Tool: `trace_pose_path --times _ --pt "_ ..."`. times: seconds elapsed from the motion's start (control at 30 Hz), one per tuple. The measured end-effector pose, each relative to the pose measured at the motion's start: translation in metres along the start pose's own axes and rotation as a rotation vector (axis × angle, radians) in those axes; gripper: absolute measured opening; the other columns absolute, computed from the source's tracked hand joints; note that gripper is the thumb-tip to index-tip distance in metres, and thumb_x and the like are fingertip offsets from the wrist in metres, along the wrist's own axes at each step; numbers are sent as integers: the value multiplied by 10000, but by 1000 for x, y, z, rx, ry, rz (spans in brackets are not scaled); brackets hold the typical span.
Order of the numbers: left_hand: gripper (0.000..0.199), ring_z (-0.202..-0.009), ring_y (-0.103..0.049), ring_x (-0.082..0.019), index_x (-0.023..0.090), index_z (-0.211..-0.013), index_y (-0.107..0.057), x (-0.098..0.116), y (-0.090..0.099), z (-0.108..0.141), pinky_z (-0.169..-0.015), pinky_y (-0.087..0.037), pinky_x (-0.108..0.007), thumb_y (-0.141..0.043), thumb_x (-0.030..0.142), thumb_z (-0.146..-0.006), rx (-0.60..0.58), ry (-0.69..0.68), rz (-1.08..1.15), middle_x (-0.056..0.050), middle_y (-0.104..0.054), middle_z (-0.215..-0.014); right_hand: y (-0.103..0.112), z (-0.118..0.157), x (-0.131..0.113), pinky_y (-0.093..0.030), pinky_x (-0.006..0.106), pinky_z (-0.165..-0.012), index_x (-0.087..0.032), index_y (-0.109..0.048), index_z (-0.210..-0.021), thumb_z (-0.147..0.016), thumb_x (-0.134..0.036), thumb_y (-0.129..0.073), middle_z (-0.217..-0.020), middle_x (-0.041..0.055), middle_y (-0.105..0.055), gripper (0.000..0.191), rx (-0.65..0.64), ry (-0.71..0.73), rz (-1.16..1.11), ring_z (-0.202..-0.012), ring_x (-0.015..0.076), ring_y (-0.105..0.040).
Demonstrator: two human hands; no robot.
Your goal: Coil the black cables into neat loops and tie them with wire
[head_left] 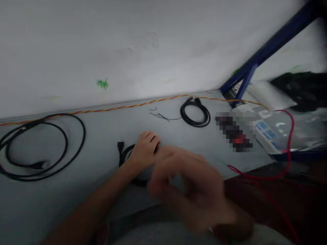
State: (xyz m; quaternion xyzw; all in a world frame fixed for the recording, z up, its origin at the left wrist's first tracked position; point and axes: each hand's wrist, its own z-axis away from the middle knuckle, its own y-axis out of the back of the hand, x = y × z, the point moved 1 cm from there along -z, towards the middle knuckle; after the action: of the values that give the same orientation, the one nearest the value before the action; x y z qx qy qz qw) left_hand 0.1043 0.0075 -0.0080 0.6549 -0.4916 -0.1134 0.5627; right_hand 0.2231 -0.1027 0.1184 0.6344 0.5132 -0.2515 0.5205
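My left hand (pixel 146 148) rests on the grey table with its fingers closed round a coiled black cable (pixel 125 154). A black plug (pixel 120 146) on this cable sticks up at the coil's left side. Much of the coil is hidden behind my hands. Nearer the camera, my right hand (pixel 191 187) is raised in front of the coil, blurred by motion. Its thumb and forefinger curl together into a ring; anything pinched at their tips cannot be made out.
A larger loose black cable (pixel 83 136) lies at left, a tied black cable coil (pixel 182 114) farther back. Thin black ties (pixel 162 116) lie beside it. A twisted red-yellow wire (pixel 133 105) runs along the wall. At right are a red cord (pixel 290 146), plastic bag (pixel 304 131) and blue frame (pixel 270 44).
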Motion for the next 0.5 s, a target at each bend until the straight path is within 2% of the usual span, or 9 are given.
trace_pose_path --times 0.07,0.1,0.17,0.23,0.4,0.5 --pt "82 -996 -566 -248 202 -934 -642 -1 -1 1 -985 -489 -439 -576 156 -949 -26 -2 9 -64 -651 -969 0 -7 29 -529 337 -735 -249 -680 -1054 -1061 -324 -532 -863 42 -658 166 205 -124 177 -789 195 -615" --pt "73 -992 -567 -246 200 -932 -643 -1 -1 1 -977 -493 -435 -582 166 -953 -31 3 18 -64 -649 -966 -3 -6 45 -540 358 -764 -247 -681 -1091 -1052 -348 -549 -908 62 -670 171 240 -234 317 -824 215 -629" --pt "62 -1002 -567 -245 190 -934 -644 -2 0 1 -969 -501 -427 -589 177 -960 -21 22 43 -73 -646 -981 -11 4 73 -556 397 -793 -223 -671 -1189 -1004 -420 -636 -1050 114 -700 272 190 -381 466 -918 268 -670" --pt "79 -1008 -567 -241 186 -926 -648 -1 2 0 -967 -506 -421 -583 171 -970 -4 20 71 -76 -646 -988 -19 17 90 -557 400 -773 -217 -680 -1216 -993 -456 -652 -1075 132 -716 328 155 -441 515 -923 289 -693" --pt "119 -997 -579 -225 193 -903 -665 0 2 -2 -978 -506 -412 -585 149 -979 39 38 95 -58 -658 -966 -26 31 97 -534 356 -691 -240 -745 -1150 -993 -462 -657 -946 86 -728 286 89 -461 523 -791 251 -696" --pt "129 -1001 -581 -227 196 -907 -686 1 -1 -3 -994 -499 -422 -592 142 -978 94 123 70 -53 -660 -964 -33 33 94 -504 335 -630 -247 -759 -1158 -989 -444 -657 -895 74 -720 278 59 -476 589 -738 238 -686"
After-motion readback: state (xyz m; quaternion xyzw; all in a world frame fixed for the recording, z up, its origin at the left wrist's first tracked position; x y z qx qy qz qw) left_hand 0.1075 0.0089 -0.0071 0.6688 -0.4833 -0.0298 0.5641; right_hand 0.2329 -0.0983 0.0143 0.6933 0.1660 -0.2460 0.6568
